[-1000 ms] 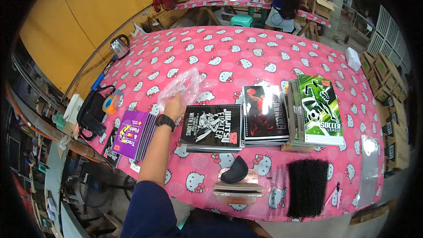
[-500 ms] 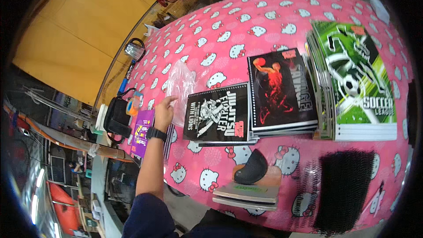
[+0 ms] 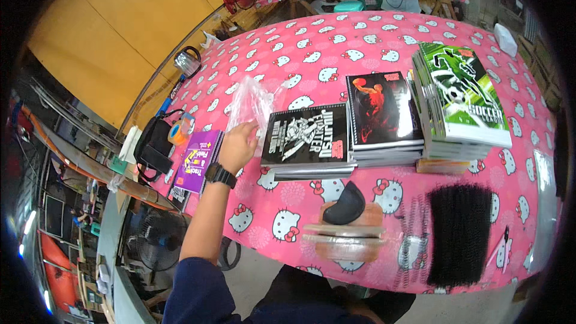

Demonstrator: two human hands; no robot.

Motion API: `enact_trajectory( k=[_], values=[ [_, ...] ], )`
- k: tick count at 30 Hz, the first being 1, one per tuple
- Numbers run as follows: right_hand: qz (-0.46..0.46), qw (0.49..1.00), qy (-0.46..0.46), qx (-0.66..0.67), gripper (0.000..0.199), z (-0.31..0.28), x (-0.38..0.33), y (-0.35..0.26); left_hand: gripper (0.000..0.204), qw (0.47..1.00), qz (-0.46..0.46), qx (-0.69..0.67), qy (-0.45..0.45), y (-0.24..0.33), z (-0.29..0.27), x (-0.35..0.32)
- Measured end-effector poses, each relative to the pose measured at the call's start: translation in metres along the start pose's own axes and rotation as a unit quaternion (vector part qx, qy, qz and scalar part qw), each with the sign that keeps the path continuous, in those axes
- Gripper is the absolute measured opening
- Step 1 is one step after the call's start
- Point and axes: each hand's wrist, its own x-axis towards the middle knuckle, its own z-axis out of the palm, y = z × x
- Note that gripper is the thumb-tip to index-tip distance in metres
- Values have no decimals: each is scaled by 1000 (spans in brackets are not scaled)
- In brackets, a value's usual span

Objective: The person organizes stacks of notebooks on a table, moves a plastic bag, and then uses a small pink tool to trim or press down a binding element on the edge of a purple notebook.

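My left hand (image 3: 239, 149), with a dark watch on its wrist, is over the pink table at the left edge of a stack topped by a black spiral notebook (image 3: 307, 137). Its fingers are loosely bent and apart, with nothing visible between them. Just beyond the fingertips lies a crumpled clear plastic bag (image 3: 249, 103); whether they touch it is unclear. Beside the wrist is a purple notebook (image 3: 197, 159) on a small pile. My right hand is out of view.
To the right stand stacks topped by a black-and-red notebook (image 3: 384, 111) and a green soccer notebook (image 3: 459, 90). Nearer are a black curved pad (image 3: 344, 204), flat blocks (image 3: 343, 232) and black spiral coils (image 3: 461, 237). Orange tape (image 3: 178, 134) and a black bag (image 3: 155, 147) lie at left.
My left hand has moved slightly right, closer to the black notebook stack. The view has shifted, bringing more of the far table and a person in the background into sight.
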Motion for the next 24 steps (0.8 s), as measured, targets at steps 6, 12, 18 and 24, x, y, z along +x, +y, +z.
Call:
enact_trajectory(
  k=[6,12,18,24],
  values=[
    [-22,998,54,-28,57,-49,14,-11,23,983,-48,-139,107,39,33,-142],
    [-193,978,43,67,60,-108,-176,-66,11,945,-141,-234,182,35,64,-239],
    [-373,865,236,240,21,-186,-317,-117,3,940,-102,-200,256,31,75,-253],
    [-118,669,719,149,16,-236,-315,-90,3,946,-117,-191,236,42,74,-246]
  ],
)
